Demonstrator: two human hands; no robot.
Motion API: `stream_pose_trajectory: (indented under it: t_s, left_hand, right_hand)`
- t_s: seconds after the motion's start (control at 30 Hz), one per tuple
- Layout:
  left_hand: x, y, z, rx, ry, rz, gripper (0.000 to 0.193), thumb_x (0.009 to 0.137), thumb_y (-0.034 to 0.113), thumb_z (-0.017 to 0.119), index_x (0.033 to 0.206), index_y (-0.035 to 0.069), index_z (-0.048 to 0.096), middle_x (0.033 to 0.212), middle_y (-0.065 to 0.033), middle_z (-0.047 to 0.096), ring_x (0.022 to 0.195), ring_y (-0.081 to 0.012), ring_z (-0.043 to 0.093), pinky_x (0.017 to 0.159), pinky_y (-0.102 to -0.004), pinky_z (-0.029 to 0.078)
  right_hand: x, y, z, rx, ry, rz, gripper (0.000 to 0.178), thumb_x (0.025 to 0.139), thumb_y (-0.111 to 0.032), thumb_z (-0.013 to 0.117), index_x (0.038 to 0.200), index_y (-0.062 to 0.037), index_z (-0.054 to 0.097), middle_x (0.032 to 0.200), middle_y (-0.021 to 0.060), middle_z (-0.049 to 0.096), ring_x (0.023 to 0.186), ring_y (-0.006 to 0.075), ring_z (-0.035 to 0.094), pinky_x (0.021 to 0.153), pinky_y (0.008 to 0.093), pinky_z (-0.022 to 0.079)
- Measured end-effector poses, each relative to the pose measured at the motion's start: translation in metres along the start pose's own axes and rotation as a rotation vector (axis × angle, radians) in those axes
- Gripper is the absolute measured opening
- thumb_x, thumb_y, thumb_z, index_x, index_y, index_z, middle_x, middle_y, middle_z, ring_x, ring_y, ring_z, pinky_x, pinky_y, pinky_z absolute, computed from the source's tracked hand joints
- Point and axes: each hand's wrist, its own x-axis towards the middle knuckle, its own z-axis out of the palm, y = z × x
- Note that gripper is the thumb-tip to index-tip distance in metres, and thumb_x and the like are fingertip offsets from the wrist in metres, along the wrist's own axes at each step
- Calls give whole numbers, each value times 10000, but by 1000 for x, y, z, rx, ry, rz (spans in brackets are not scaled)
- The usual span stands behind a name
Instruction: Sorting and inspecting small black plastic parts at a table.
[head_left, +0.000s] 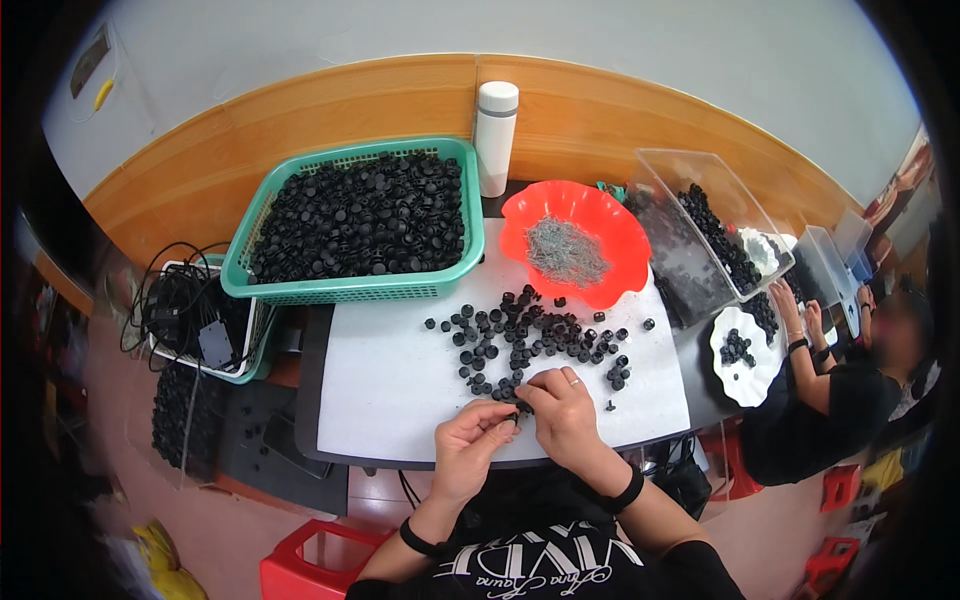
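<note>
Parts [530,328], small, black and rounded, lie loose across the white sheet [390,395] on the dark counter [309,390], and I have both hands at their near edge. From the head view I see the left hand [466,446] pinching a dark piece [517,416] between thumb and forefinger, just short of the nearest loose parts. The right hand [564,408] meets it there, thumb and forefinger drawn in at the same piece; I cannot tell whether they grip it as well or only touch it. The fingertips of the two hands are close together, and the scatter spreads away beyond them, with a few parts off to the right of my right hand.

Farther out, I have the red bowl [625,230] of thin metal pins [566,251] ahead and slightly right, and the green basket [345,291] heaped with more black pieces ahead and left. A white bottle [495,140] stands upright between and behind them. Well to my right, a white plate [752,386] carries a small cluster of dark pieces.
</note>
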Motion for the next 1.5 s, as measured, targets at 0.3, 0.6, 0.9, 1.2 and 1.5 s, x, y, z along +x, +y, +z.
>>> stream_pose_trajectory:
  t_s: [0.3,0.6,0.9,1.2,1.5]
  left_hand:
    - [2,-2,-2,21,-9,27,208,917,-83,641,1116,-48,691,1056,-92,660,888,-159,684,747,-247,529]
    - [3,3,2,28,10,20,211,918,-86,635,1120,-54,689,1056,-101,665,885,-167,688,750,-249,524]
    - [3,4,2,4,23,2,228,913,-77,645,1137,-58,683,1070,-118,684,884,-178,688,771,-261,520]
    - [4,7,13,-286,-124,-212,256,944,-13,640,1197,-44,660,1126,-159,704,950,-208,683,837,-285,529]
    - [2,-2,15,-490,-178,-289,259,958,-12,619,1213,-39,657,1171,-171,691,1006,-208,670,920,-310,538]
  right_hand:
    - [-21,1,-68,-85,-236,106,182,736,69,618,897,-8,657,789,130,547,749,344,567,668,426,479]
    - [-47,13,-54,74,-61,161,229,737,-30,774,929,0,654,873,134,601,798,346,579,685,416,481]
    - [-54,16,-49,99,41,139,276,693,17,791,941,-9,675,903,122,662,781,317,610,690,384,486]
    - [-54,-2,-41,834,140,497,145,834,103,661,952,18,660,917,73,632,844,149,603,738,270,477]
    - [-44,-29,-31,868,244,406,164,840,110,665,988,39,661,952,99,624,865,129,590,746,233,462]
